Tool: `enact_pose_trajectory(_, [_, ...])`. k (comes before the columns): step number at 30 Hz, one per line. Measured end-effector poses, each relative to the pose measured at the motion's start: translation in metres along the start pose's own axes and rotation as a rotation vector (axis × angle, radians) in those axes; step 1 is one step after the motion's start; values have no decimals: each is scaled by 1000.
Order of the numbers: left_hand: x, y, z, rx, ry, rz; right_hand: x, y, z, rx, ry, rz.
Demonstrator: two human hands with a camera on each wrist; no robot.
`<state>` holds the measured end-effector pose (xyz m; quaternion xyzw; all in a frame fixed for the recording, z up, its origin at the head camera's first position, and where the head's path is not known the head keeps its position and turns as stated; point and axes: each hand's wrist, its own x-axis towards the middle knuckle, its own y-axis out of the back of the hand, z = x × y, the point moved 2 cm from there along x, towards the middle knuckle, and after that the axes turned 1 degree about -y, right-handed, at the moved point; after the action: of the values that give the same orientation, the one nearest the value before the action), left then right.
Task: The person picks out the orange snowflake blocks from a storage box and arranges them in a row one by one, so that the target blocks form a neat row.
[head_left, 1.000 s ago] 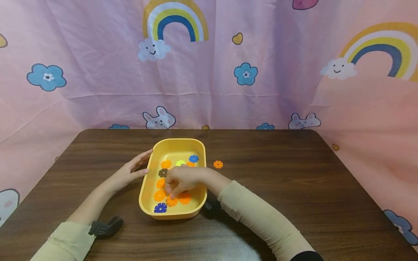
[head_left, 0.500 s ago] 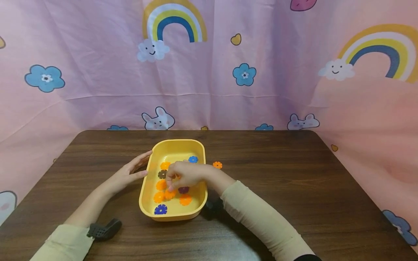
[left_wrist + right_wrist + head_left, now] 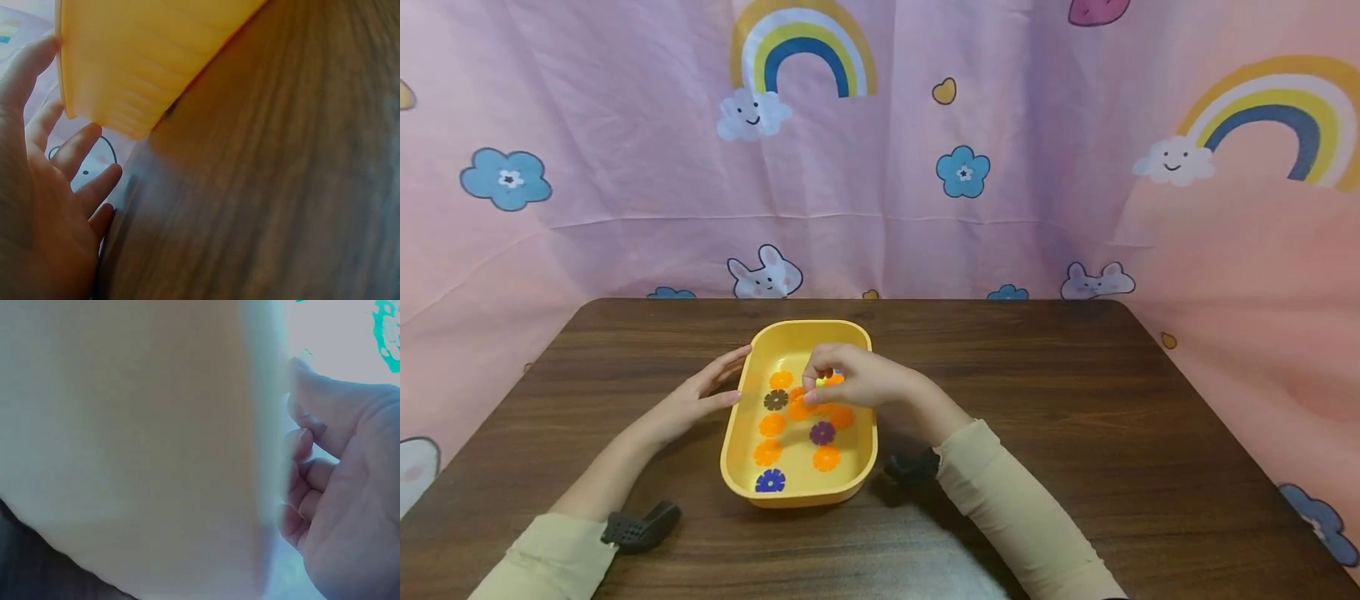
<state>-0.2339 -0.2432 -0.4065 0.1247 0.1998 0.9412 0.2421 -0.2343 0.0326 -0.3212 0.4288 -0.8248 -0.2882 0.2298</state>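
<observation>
A yellow plastic tub [image 3: 797, 492] stands on the table and holds several flower-shaped notched discs. My left hand [image 3: 696, 396] touches the tub's left rim, fingers extended and spread; in the left wrist view, the left hand [image 3: 59, 200] lies beside the tub's outer wall [image 3: 144, 56]. Over the tub, my right hand [image 3: 857, 377] has curled fingers and pinches an orange disc [image 3: 801, 408]. More discs lie beneath, including a brown disc [image 3: 776, 400], a purple disc [image 3: 822, 433] and a dark blue disc [image 3: 771, 481]. In the right wrist view, the tub's wall hides the right fingertips.
The dark wood table [image 3: 1037, 400] extends on both sides of the tub. A patterned pink curtain [image 3: 880, 167] hangs behind it. Black wrist devices sit by each forearm, one left device [image 3: 640, 527] and one right device [image 3: 913, 467].
My right hand has moved up and away from the tub's near end, carrying an orange disc. The purple disc is now uncovered. The left hand keeps its place.
</observation>
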Motion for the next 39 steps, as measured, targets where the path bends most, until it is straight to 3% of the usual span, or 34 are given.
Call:
enact_pose_trajectory(10, [1, -1, 0, 0, 7, 5, -22, 24, 5, 27, 33, 150])
enact_pose_trajectory(29, [1, 0, 0, -5, 9, 8, -76, 58, 44, 15, -130, 301])
enact_pose_trajectory(39, [0, 0, -2, 0, 5, 7, -103, 69, 79, -11, -300, 305])
